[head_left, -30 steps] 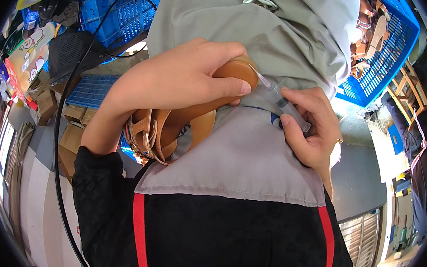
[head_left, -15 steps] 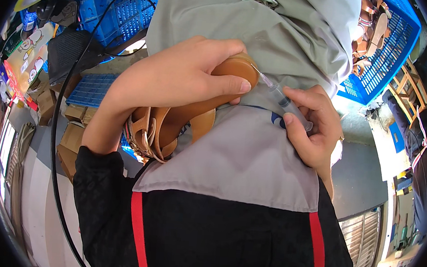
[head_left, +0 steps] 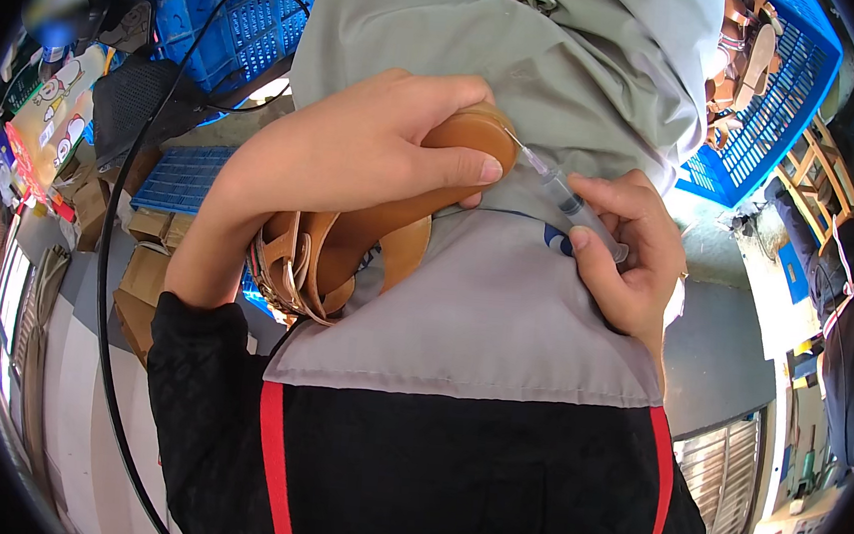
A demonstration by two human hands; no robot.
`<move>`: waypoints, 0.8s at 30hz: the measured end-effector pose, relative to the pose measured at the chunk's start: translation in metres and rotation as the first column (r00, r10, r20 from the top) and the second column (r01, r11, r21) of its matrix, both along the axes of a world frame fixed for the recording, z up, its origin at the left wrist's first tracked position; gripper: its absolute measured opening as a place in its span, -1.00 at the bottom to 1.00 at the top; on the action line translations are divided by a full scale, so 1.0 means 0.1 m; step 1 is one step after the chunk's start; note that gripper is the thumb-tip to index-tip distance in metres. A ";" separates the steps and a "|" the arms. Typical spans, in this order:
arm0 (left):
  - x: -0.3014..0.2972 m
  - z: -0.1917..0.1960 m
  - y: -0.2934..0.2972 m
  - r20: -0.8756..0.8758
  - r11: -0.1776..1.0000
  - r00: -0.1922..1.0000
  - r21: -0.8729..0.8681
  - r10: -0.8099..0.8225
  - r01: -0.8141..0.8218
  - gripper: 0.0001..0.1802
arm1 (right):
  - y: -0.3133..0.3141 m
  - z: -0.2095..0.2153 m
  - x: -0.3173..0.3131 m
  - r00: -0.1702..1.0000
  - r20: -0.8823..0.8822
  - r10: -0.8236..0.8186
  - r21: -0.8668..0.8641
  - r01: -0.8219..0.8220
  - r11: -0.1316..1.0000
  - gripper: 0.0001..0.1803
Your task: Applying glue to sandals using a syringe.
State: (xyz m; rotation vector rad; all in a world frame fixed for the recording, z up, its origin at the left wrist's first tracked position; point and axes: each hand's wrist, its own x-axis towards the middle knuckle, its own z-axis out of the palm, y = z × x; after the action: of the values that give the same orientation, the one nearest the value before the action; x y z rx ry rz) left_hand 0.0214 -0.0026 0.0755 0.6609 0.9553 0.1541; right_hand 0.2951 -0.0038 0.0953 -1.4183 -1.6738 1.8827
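A tan leather sandal (head_left: 383, 219) lies across my lap, its straps bunched toward my left forearm. My left hand (head_left: 402, 140) grips the sandal near its rounded end, thumb on top and fingers wrapped beneath, partly hidden. Between the thumb and fingers of my right hand (head_left: 634, 245) is a clear plastic syringe (head_left: 560, 193) with a thin needle. The needle tip meets, or comes very close to, the edge of the sandal's rounded end; contact cannot be made out for certain. Under both hands spreads a grey apron (head_left: 474, 311) with red straps.
At the upper right stands a blue crate (head_left: 757, 157) holding several brown sandals. More blue crates (head_left: 180, 22) are stacked at the upper left. A black cable (head_left: 110, 282) runs down the left side, past cardboard boxes (head_left: 143, 280). A wooden stool (head_left: 823, 183) is at the far right.
The needle has shifted very slightly along the sandal's edge, and my right hand has moved a little with the syringe. My left hand keeps its hold. The apron's lower right corner has shifted outward.
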 end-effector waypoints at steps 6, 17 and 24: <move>0.02 0.00 -0.01 0.003 0.999 1.000 -0.045 0.018 -0.018 -0.76 | -0.05 0.01 0.04 1.000 0.011 -0.029 -0.053 0.029 0.998 -0.60; -0.20 0.06 0.29 0.203 0.886 0.863 -0.124 0.463 -0.447 -0.70 | -0.02 -0.03 0.22 0.783 -0.327 -0.530 -0.489 0.339 0.804 -0.40; -0.10 0.29 0.70 0.412 0.485 0.462 0.055 0.785 -0.873 -0.67 | 0.26 -0.20 -0.12 0.494 -0.672 -0.551 -0.491 0.260 0.831 -0.45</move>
State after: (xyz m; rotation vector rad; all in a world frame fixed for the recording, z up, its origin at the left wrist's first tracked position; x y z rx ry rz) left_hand 0.0113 0.0669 0.1048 0.3083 0.8550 1.2926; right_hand 0.2826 0.0226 0.0753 -0.7091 -0.5210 2.0626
